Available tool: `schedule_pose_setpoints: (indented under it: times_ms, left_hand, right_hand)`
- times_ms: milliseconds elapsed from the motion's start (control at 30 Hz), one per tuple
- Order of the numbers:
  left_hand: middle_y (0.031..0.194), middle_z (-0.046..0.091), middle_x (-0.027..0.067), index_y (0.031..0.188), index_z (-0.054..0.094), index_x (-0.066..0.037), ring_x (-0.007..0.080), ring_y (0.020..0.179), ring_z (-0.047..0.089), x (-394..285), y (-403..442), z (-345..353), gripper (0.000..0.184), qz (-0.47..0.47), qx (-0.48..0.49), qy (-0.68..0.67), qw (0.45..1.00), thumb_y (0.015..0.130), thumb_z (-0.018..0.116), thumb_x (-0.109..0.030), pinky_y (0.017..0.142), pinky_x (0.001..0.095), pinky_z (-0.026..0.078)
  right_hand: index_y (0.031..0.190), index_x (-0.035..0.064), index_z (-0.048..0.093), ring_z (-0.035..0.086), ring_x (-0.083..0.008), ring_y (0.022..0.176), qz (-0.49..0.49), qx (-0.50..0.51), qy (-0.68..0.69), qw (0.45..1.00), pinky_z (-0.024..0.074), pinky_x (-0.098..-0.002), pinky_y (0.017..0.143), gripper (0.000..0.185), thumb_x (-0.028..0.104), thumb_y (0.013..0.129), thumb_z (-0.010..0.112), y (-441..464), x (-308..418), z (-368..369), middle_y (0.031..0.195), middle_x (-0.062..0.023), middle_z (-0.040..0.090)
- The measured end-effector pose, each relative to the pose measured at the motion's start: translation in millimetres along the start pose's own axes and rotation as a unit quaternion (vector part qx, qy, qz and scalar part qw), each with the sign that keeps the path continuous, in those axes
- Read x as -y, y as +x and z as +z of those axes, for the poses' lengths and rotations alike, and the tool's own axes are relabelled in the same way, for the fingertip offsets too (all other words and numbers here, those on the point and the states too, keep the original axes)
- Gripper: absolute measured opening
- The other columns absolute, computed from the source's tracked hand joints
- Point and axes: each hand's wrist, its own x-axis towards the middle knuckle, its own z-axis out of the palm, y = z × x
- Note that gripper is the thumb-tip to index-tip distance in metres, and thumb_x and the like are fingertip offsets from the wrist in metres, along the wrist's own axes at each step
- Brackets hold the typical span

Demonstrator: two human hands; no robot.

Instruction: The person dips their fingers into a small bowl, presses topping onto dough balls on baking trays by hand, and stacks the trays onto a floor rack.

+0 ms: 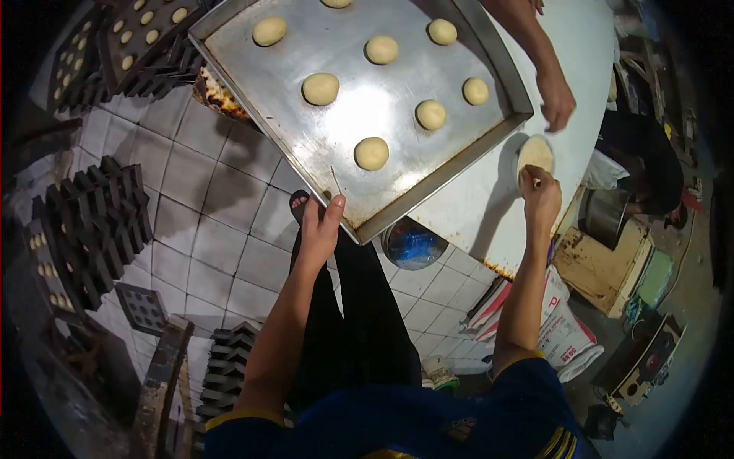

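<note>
A large metal baking tray (298, 138) with raised sides carries several round dough balls (371, 154) spaced apart. My left hand (319, 229) grips the tray's near left edge, thumb on top and fingers tucked underneath. On the white table to the right stands a small bowl (537, 150) of pale, fine-grained stuff. Just over the bowl's near rim is my right hand (541, 195), its fingertips pinched together. What the pinch holds, if anything, is too small to make out.
Another person's hand (556, 99) hangs beyond the bowl over the white table (474, 191). Racked trays of dough balls (138, 34) stand at upper left. Stacked dark moulds (95, 222) are on the left. White sacks (562, 329) lean below the table; a person in black crouches at right.
</note>
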Motion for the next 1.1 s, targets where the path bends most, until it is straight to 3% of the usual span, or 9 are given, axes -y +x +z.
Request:
schedule_pose_setpoints:
  times_ms: [167, 267, 333, 367, 533, 600, 833, 900, 1100]
  left_hand:
    - [0.125, 0.070, 0.0156, 0.136, 0.061, 0.005, 0.0248, 0.116, 0.063, 1, 3, 0, 0.053, 0.022, 0.014, -0.016, 1.000, 0.108, 0.066, -0.039, 0.104, 0.0386, 0.048]
    - [0.124, 0.071, 0.0167, 0.135, 0.062, 0.005, 0.0254, 0.115, 0.065, -8, 1, 0, 0.052, 0.026, 0.008, -0.023, 0.999, 0.107, 0.067, -0.038, 0.104, 0.0388, 0.049]
    - [0.123, 0.072, 0.0164, 0.135, 0.062, 0.004, 0.0243, 0.114, 0.065, -6, 4, -3, 0.051, 0.049, 0.025, 0.023, 0.998, 0.106, 0.068, -0.037, 0.103, 0.0389, 0.050]
    - [0.122, 0.072, 0.0162, 0.135, 0.062, 0.004, 0.0240, 0.114, 0.066, -15, 2, -2, 0.050, 0.026, 0.015, 0.017, 0.999, 0.105, 0.068, -0.036, 0.102, 0.0393, 0.051]
    - [0.124, 0.072, 0.0163, 0.138, 0.060, 0.004, 0.0247, 0.115, 0.066, -19, -1, 0, 0.052, -0.017, 0.021, -0.017, 0.999, 0.105, 0.068, -0.035, 0.102, 0.0394, 0.051]
    - [0.125, 0.072, 0.0164, 0.139, 0.059, 0.004, 0.0249, 0.116, 0.066, -20, -2, -1, 0.053, -0.031, 0.009, -0.018, 0.999, 0.105, 0.069, -0.035, 0.103, 0.0395, 0.051]
    - [0.126, 0.073, 0.0171, 0.145, 0.056, 0.002, 0.0247, 0.116, 0.068, -13, 4, -5, 0.055, 0.007, 0.035, -0.007, 0.999, 0.104, 0.071, -0.031, 0.104, 0.0384, 0.051]
    - [0.126, 0.072, 0.0173, 0.145, 0.056, 0.003, 0.0246, 0.117, 0.068, -13, 4, -4, 0.055, 0.018, 0.031, -0.019, 0.999, 0.104, 0.071, -0.030, 0.103, 0.0384, 0.051]
    - [0.128, 0.071, 0.0186, 0.147, 0.054, 0.003, 0.0240, 0.117, 0.068, -17, 5, -3, 0.057, 0.026, 0.028, -0.053, 0.998, 0.102, 0.071, -0.028, 0.100, 0.0372, 0.054]
  right_hand:
    - [0.109, 0.0017, 0.081, 0.073, -0.0377, 0.090, -0.022, 0.022, 0.000, 1.000, 0.0571, -0.0432, 0.082, 0.027, 0.025, 0.097, 0.073, 8, -5, 3, 0.101, -0.0207, 0.079]
    - [0.114, 0.0008, 0.080, 0.075, -0.0263, 0.085, 0.035, 0.068, 0.047, 0.996, 0.0564, -0.0351, 0.082, 0.028, 0.024, 0.099, 0.074, 10, -8, -2, 0.098, -0.0167, 0.080]
    - [0.116, -0.0039, 0.076, 0.071, -0.0155, 0.089, 0.118, 0.082, 0.324, 0.935, 0.0533, -0.0301, 0.084, 0.031, 0.024, 0.103, 0.072, 11, -18, -4, 0.099, -0.0072, 0.078]
    - [0.119, -0.0068, 0.074, 0.064, -0.0100, 0.094, 0.090, 0.063, 0.427, 0.898, 0.0504, -0.0273, 0.086, 0.034, 0.024, 0.106, 0.071, 9, -3, -10, 0.103, -0.0013, 0.073]
    - [0.115, -0.0052, 0.075, 0.063, -0.0108, 0.101, 0.029, 0.137, 0.513, 0.847, 0.0481, -0.0256, 0.092, 0.028, 0.019, 0.102, 0.075, 30, 155, -35, 0.106, -0.0051, 0.074]
    - [0.115, -0.0059, 0.075, 0.064, -0.0112, 0.098, -0.076, 0.167, 0.535, 0.825, 0.0487, -0.0255, 0.090, 0.028, 0.019, 0.102, 0.073, 51, 226, -21, 0.104, -0.0038, 0.074]
    - [0.109, -0.0008, 0.078, 0.071, -0.0260, 0.088, -0.285, 0.069, 0.454, 0.841, 0.0550, -0.0376, 0.081, 0.023, 0.020, 0.100, 0.072, 99, 410, 36, 0.100, -0.0154, 0.078]
    - [0.102, 0.0020, 0.078, 0.069, -0.0357, 0.091, -0.384, -0.042, 0.339, 0.858, 0.0552, -0.0445, 0.082, 0.019, 0.019, 0.097, 0.073, 113, 432, 55, 0.100, -0.0166, 0.077]
    - [0.103, 0.0082, 0.079, 0.065, -0.0372, 0.093, -0.449, -0.132, 0.247, 0.849, 0.0542, -0.0477, 0.085, 0.017, 0.023, 0.095, 0.075, 125, 448, 78, 0.096, -0.0130, 0.075]
